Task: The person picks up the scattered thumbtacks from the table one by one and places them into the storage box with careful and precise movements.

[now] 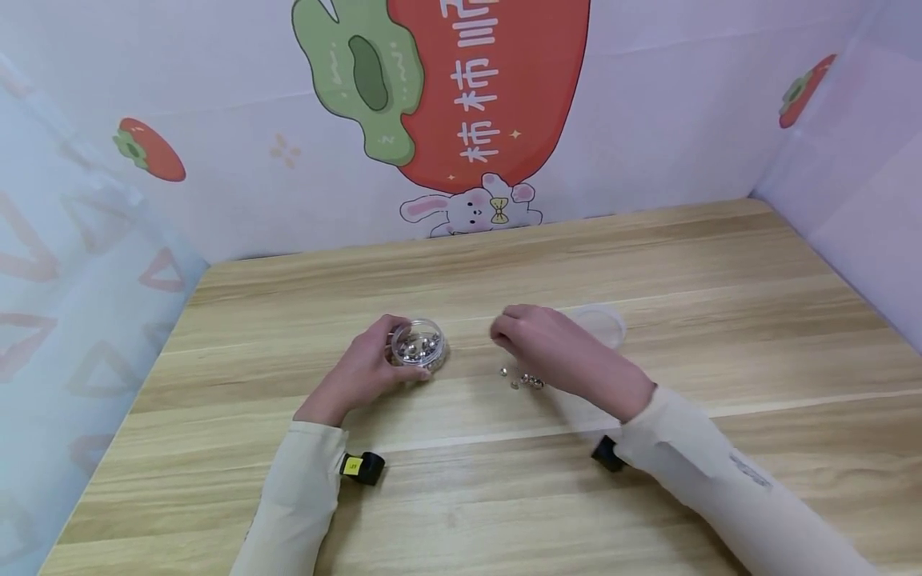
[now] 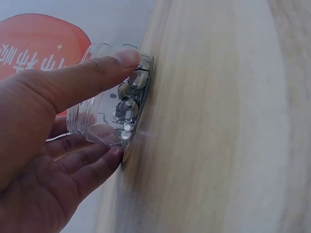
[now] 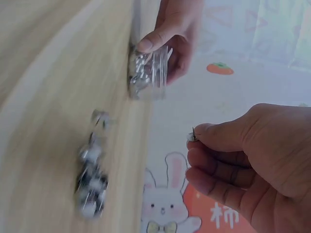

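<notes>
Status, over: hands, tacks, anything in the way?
Left hand grips jar. Right hand pinches one tack above table. Loose tacks on table. Nothing seen blocking right hand from jar.

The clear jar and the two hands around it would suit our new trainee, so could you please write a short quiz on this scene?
1. Which hand grips the clear jar?
a) right
b) left
c) both

2. True or false: the jar lies on its side on the table.

3. Fill in: the right hand pinches a small shiny piece between the ____ and a finger.

Key:
1. b, the left hand.
2. False; it stands upright.
3. Thumb.
</notes>
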A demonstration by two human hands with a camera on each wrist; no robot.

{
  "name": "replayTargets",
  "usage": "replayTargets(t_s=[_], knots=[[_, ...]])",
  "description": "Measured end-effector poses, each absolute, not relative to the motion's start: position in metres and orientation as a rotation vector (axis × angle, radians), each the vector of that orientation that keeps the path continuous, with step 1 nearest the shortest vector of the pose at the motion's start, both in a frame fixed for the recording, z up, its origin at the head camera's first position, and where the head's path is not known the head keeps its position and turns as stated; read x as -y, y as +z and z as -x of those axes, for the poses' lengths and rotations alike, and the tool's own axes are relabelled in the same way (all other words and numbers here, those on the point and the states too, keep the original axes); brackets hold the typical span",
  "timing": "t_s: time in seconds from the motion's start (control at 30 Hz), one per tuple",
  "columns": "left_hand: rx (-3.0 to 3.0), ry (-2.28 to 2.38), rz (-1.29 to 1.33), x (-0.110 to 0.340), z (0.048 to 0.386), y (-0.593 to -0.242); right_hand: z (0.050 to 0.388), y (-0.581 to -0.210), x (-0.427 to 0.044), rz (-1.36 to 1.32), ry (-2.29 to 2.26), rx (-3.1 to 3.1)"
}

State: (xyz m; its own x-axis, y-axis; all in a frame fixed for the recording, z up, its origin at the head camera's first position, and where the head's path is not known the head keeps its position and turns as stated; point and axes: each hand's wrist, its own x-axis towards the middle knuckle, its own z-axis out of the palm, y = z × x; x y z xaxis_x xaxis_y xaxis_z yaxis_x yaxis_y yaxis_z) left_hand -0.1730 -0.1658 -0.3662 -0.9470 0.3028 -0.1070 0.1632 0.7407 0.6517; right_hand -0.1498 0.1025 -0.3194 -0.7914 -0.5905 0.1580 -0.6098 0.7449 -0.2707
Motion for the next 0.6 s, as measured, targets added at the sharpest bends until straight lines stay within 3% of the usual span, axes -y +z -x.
replayTargets(t_s=[0.3, 0.6], knots=[[-2.715, 1.023, -0.377, 0.168, 0.174, -0.367, 0.178, -0.315, -0.034, -1.049, 0.608, 2.886], [-2.703, 1.032, -0.385, 0.168, 0.174, -0.367, 0.185, -0.323, -0.018, -1.085, 0.572, 2.818]])
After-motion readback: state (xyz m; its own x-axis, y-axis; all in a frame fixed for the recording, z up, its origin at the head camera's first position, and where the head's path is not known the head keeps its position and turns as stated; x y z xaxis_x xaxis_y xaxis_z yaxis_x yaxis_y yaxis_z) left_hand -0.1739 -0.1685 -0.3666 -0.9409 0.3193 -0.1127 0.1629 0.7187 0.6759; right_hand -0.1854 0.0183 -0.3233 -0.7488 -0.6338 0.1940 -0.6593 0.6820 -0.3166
